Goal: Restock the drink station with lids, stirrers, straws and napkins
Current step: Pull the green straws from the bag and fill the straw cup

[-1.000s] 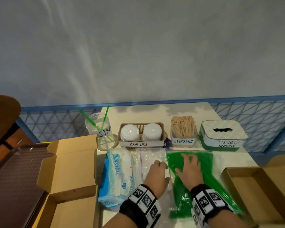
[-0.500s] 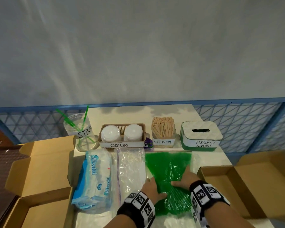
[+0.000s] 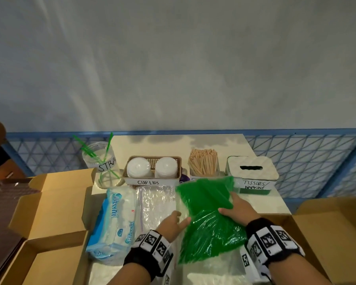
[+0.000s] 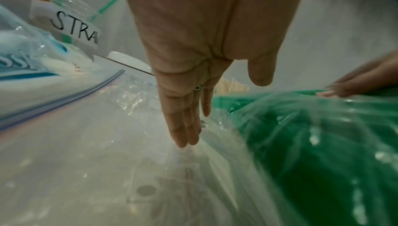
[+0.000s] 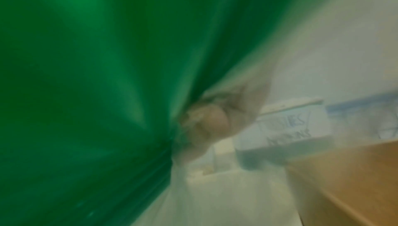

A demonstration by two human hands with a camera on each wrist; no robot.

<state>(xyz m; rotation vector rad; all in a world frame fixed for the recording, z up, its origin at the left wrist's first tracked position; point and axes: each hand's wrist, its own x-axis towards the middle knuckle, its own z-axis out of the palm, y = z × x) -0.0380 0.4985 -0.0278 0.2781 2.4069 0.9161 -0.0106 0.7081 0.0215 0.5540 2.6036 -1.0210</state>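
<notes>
The right hand (image 3: 237, 210) is gripping the straw bag (image 3: 208, 219), a clear bag packed with green straws, its fingers curled around the bag's right edge and holding the far end tilted up off the table (image 3: 263, 202), while the near end is lying low toward the person. In the right wrist view the picture is blurring badly, showing mostly green plastic with the fingers (image 5: 206, 122) bunching into it. The left hand (image 3: 173, 223) is lying flat with straight fingers (image 4: 185, 127) held close together, their tips touching clear plastic just beside the bag's left edge. To the left a zip bag (image 3: 154, 202) is lying flat on the table, and beyond it a tissue pack (image 3: 115, 221) is sitting beside an open box (image 3: 56, 202). Along the far side of the table, from left to right, are standing a straw cup (image 3: 103, 165) holding a few green straws, a lid basket (image 3: 152, 169) with two white stacks, a stirrer holder (image 3: 203, 163) and a napkin box (image 3: 253, 171). The raised end of the straw bag is hiding the stirrer holder's label. Another open box (image 3: 325, 233) is sitting to the right.
</notes>
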